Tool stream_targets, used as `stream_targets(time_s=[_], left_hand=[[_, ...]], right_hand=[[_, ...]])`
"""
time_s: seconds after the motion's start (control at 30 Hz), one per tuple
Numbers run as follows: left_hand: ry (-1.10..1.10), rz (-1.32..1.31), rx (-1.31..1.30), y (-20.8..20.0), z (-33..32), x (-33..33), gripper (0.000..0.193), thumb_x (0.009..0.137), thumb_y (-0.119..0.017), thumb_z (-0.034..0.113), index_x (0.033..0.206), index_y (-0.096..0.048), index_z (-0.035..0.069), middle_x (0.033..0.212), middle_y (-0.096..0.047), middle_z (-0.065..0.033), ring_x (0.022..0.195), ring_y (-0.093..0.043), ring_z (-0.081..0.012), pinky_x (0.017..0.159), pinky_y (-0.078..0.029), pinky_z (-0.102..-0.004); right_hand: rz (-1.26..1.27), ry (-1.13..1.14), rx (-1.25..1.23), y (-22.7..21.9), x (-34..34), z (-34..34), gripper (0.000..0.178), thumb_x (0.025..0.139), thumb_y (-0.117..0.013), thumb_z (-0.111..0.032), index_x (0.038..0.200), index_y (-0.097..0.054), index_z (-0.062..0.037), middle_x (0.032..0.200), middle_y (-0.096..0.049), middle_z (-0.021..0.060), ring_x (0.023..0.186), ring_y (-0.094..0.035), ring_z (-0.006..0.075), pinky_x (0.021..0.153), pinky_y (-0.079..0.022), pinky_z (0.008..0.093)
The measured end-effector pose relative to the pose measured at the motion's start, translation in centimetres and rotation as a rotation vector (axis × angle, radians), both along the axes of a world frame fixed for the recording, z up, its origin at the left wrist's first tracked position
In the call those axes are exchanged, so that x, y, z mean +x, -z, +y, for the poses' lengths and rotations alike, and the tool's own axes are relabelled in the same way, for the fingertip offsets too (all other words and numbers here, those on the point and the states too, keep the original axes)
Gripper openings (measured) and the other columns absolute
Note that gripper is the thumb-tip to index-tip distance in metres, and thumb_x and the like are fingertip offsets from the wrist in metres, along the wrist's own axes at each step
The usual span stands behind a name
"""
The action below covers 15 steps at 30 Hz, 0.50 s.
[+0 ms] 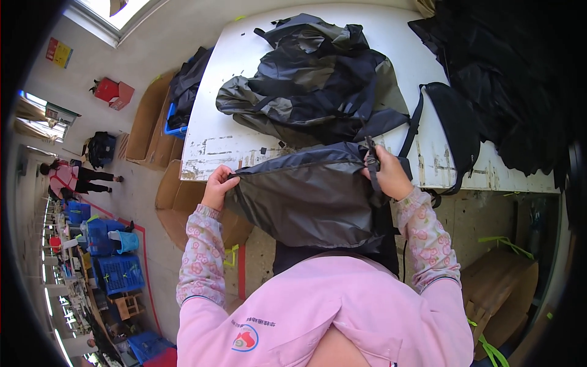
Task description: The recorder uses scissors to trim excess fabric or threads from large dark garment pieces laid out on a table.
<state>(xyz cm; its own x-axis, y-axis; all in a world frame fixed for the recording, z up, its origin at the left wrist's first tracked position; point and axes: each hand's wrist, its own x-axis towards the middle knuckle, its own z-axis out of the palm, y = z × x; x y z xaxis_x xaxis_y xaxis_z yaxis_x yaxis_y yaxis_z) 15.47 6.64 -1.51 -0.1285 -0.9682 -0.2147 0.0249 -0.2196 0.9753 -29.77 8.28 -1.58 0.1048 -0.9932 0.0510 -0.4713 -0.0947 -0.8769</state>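
A dark grey-black fabric bag (306, 196) is stretched between my two hands at the near edge of the white table (205, 137), its lower part hanging in front of me. My left hand (219, 188) pinches its left upper corner between thumb and fingers. On the other side, my right hand (391, 174) is closed around the bag's right end, next to a black strap (372, 160). What lies under the right fingers is partly hidden. Just beyond the held bag, a crumpled pile of black and olive-grey bags (318, 79) rests on the table.
A black bag with a strap (452, 128) overhangs the table's right edge, beside a large black fabric heap (501, 92). Cardboard boxes (150, 131) and a blue crate (177, 130) stand left of the table. Farther left are blue baskets (119, 273) and a walking person (67, 177).
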Motion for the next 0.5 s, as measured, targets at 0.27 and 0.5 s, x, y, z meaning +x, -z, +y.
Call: stream_targets(time_s=[0.27, 0.5], left_hand=[[0.121, -0.18, -0.062, 0.4, -2.5, -3.1, 0.021, 0.08, -0.071, 0.002, 0.084, -0.051, 0.009, 0.074, -0.05, 0.0079, 0.067, -0.044, -0.001, 0.061, -0.035, -0.0171], [0.311, -0.371, -0.045, -0.5, -2.9, -3.2, 0.027, 0.078, -0.076, 0.005, 0.085, -0.05, 0.01, 0.072, -0.045, 0.0094, 0.065, -0.04, -0.001, 0.058, -0.035, -0.0175]], right_hand=[[0.019, -0.088, 0.095, -5.8, -4.5, 2.6, 0.027, 0.076, -0.073, -0.001, 0.092, -0.052, -0.0011, 0.08, -0.059, 0.0094, 0.073, -0.057, 0.0202, 0.07, -0.047, 0.0302], [0.137, 0.032, 0.036, -2.5, -6.9, 3.3, 0.03, 0.075, -0.074, -0.006, 0.095, -0.052, -0.0009, 0.081, -0.061, 0.0195, 0.078, -0.059, 0.0395, 0.069, -0.047, 0.0385]])
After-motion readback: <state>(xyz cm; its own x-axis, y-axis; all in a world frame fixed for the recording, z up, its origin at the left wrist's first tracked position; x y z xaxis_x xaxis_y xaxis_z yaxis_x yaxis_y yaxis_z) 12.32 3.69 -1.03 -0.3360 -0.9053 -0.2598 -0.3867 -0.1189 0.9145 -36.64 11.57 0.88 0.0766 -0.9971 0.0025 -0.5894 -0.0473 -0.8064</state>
